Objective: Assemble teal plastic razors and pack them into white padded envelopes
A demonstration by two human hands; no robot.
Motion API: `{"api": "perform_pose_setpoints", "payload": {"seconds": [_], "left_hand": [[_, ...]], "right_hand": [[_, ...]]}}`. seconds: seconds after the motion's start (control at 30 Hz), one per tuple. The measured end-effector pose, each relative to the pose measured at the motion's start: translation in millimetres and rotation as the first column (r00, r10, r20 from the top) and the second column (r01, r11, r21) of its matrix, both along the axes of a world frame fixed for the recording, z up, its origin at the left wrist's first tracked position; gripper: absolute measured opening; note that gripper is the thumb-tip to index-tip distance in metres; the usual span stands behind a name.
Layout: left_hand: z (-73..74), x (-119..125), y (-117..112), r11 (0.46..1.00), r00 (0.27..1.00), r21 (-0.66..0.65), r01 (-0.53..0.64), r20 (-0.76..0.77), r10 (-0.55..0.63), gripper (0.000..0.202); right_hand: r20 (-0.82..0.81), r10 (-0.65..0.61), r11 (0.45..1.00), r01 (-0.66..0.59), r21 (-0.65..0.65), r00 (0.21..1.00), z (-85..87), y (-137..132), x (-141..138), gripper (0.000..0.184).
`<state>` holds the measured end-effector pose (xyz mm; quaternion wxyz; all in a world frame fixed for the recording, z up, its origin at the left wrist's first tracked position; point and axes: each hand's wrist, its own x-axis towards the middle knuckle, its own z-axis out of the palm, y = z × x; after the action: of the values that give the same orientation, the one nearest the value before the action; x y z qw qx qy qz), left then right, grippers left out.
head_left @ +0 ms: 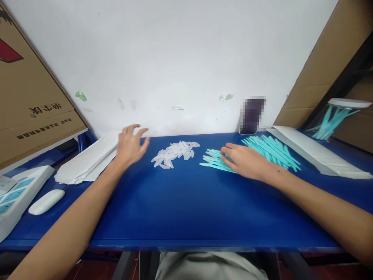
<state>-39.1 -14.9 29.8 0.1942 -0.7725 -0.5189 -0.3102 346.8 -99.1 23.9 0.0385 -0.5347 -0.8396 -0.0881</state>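
My left hand [130, 144] hovers above the blue table, its fingers spread and holding nothing. Just to its right lies a heap of small translucent white plastic pieces [175, 152], long and narrow. My right hand [243, 160] is lowered onto a small group of thin teal plastic sticks [215, 160], with bent fingers gripping at their right ends. How many sticks are in its grasp is hidden by the hand. Behind that hand spreads a larger pile of teal sticks [275, 151].
A phone [252, 116] leans on the white wall. White packets [90, 159] lie at left, beside a white oval case [46, 202] and a power strip [25, 194]. A white packet [320, 151] and a lidded jar of teal sticks [335, 118] are right. Cardboard [37, 85] stands left.
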Motion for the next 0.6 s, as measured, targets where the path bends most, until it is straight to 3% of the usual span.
{"api": "perform_pose_setpoints", "payload": {"seconds": [0.1, 0.2, 0.3, 0.37, 0.43, 0.53, 0.6], "left_hand": [[-1.0, -56.4, 22.7, 0.968, 0.969, -0.105, -0.227, 0.071, 0.235, 0.059], [-8.0, -111.2, 39.3, 0.919, 0.902, -0.23, -0.32, 0.222, 0.37, 0.064], [-16.1, -151.8, 52.2, 0.893, 0.852, -0.291, -0.344, 0.303, 0.427, 0.072], [-20.5, -167.0, 58.5, 0.885, 0.797, -0.308, -0.35, 0.398, 0.454, 0.073], [-23.9, -172.6, 61.5, 0.86, 0.753, -0.359, -0.363, 0.431, 0.498, 0.074], [-25.4, -169.0, 59.1, 0.843, 0.754, -0.367, -0.393, 0.396, 0.524, 0.077], [-22.1, -163.2, 53.7, 0.863, 0.779, -0.317, -0.393, 0.383, 0.496, 0.083]], "right_hand": [[-0.025, 0.018, 1.0, -0.018, 0.01, 1.0, -1.2, 4.6, 3.9, 0.043], [-0.132, 0.01, 1.0, -0.008, 0.012, 0.991, 2.7, 7.7, 11.0, 0.045], [-0.306, 0.039, 0.999, -0.046, -0.017, 0.951, 7.6, 9.2, 17.0, 0.044], [-0.373, 0.053, 0.997, -0.067, -0.025, 0.926, 9.4, 8.0, 17.4, 0.042], [-0.332, 0.046, 0.997, -0.066, -0.047, 0.942, 9.3, 4.8, 15.0, 0.043], [-0.162, 0.02, 0.995, -0.036, -0.097, 0.987, 6.7, -1.2, 11.2, 0.059], [-0.089, -0.03, 0.991, 0.018, -0.135, 0.996, 5.1, -3.3, 11.6, 0.073]]}}
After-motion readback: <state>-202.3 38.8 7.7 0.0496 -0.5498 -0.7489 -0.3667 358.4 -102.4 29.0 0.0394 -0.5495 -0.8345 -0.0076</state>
